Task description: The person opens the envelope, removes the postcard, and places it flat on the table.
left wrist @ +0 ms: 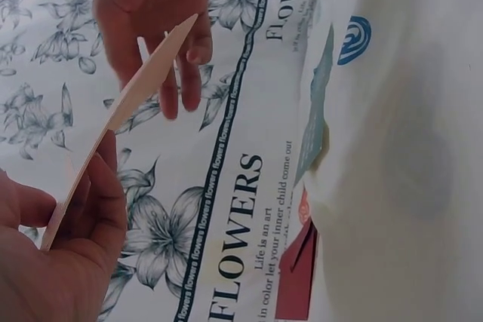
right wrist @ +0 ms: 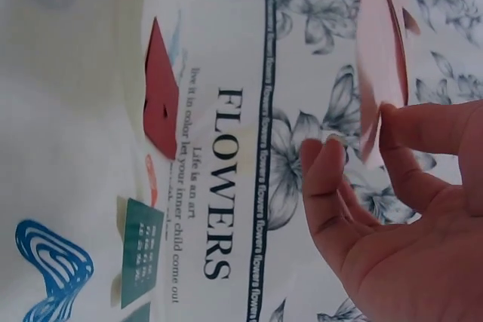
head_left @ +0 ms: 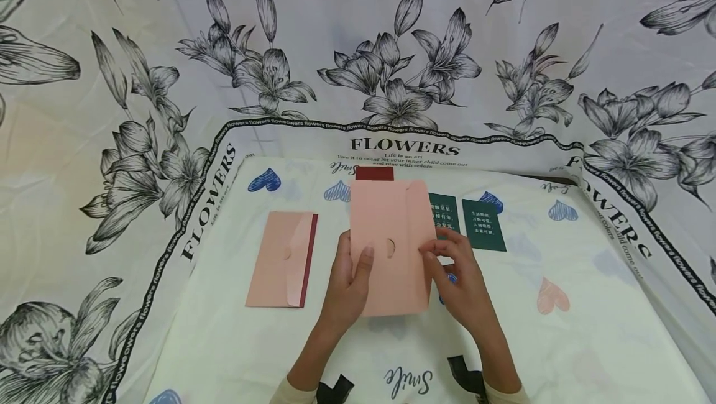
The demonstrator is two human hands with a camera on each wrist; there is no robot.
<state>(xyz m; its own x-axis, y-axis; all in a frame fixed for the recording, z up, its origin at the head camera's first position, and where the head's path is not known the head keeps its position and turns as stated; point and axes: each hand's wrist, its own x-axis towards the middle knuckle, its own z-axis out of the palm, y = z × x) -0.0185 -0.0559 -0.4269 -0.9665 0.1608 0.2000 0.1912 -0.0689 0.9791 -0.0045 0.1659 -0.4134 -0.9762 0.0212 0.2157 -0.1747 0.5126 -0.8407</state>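
A pink envelope [head_left: 391,280] with a long flap and a small half-round cut is held up over the table, tilted toward me. My left hand [head_left: 349,280] grips its left side, thumb on the front and fingers behind; the left wrist view shows the envelope [left wrist: 143,96] edge-on. At the opposite edge, my right hand [head_left: 458,273] pinches the flap side between thumb and index finger [right wrist: 404,171]. Its other fingers are bent apart from the paper. On the table to the left lies a second pink envelope [head_left: 274,255] with a dark red strip along its right side.
Two dark green cards [head_left: 483,225] with white writing lie to the right, one partly hidden by the held envelope. A dark red piece [head_left: 375,173] shows behind its top. The white tablecloth [head_left: 559,354] has printed hearts; a floral cloth [head_left: 358,93] rises behind.
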